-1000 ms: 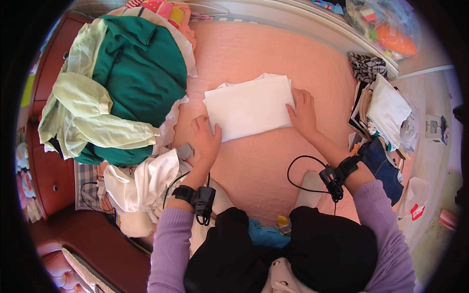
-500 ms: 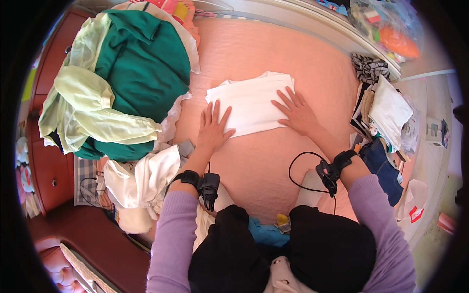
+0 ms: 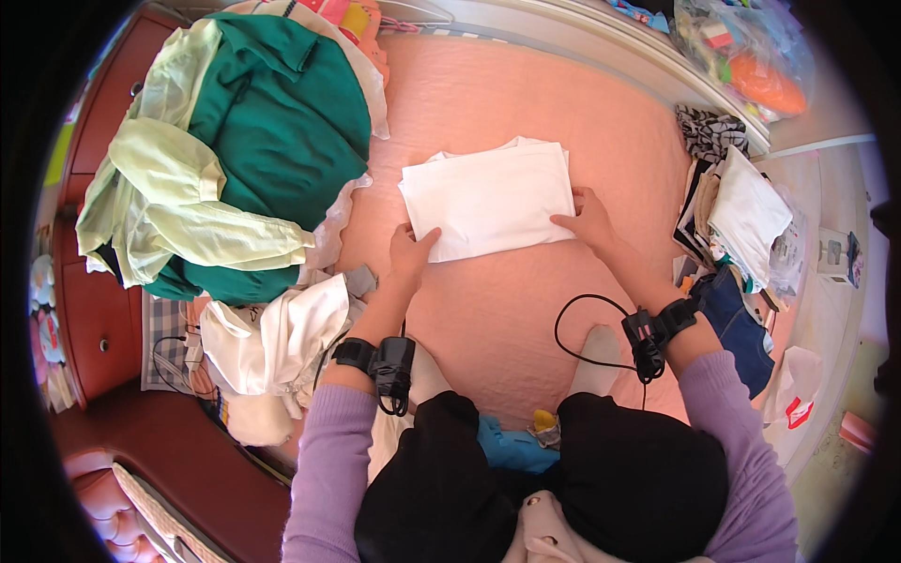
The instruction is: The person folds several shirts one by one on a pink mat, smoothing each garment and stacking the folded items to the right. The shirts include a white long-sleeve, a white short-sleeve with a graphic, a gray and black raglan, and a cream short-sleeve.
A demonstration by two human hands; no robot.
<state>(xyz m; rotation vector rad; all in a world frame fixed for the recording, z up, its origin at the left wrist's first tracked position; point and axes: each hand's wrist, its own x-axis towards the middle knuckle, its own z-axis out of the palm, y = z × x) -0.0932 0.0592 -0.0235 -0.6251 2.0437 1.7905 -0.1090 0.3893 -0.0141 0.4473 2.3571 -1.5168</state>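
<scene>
A folded white garment (image 3: 488, 202) lies as a flat rectangle on the pink bed sheet (image 3: 488, 310), with slightly uneven layers showing at its far edge. My left hand (image 3: 411, 250) grips its lower left corner, thumb on top and fingers tucked at the side and beneath. At the right edge, my right hand (image 3: 587, 221) holds it the same way, the thumb lying over the cloth. The fingertips of both hands are partly hidden by the fabric.
Green and pale yellow clothes (image 3: 282, 122) are heaped at the left, with a white satiny garment (image 3: 272, 338) below. At the right stands a stack of folded clothes (image 3: 746, 206) beside dark blue jeans (image 3: 737, 328). A red-brown cabinet (image 3: 99, 310) borders the left side.
Both hands were lying flat with fingers spread on the white garment. They have slid out to its side edges and closed around them. The garment stays nearly in place.
</scene>
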